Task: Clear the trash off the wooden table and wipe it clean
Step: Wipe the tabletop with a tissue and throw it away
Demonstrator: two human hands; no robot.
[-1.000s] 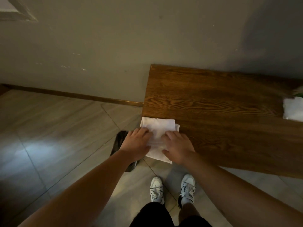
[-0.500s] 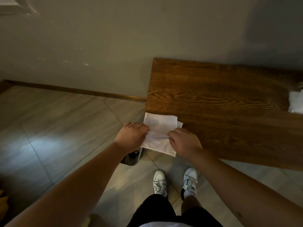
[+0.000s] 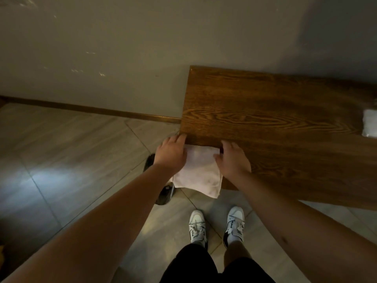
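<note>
A folded white cloth (image 3: 199,170) lies on the near left corner of the wooden table (image 3: 275,119), its lower part hanging past the front edge. My left hand (image 3: 170,153) holds the cloth's left edge at the table's left end. My right hand (image 3: 232,160) holds the cloth's right edge, fingers pointing toward the wall. A white object (image 3: 370,125) sits on the table at the far right, cut off by the frame.
A dark bin (image 3: 161,186) stands on the tiled floor under my left forearm, beside the table's corner. The grey wall (image 3: 142,48) runs behind the table. My white shoes (image 3: 216,227) are on the floor in front of the table.
The cloth has been folded narrower and now hangs further over the front edge. Both hands have shifted out to its sides. The view has tilted slightly downward.
</note>
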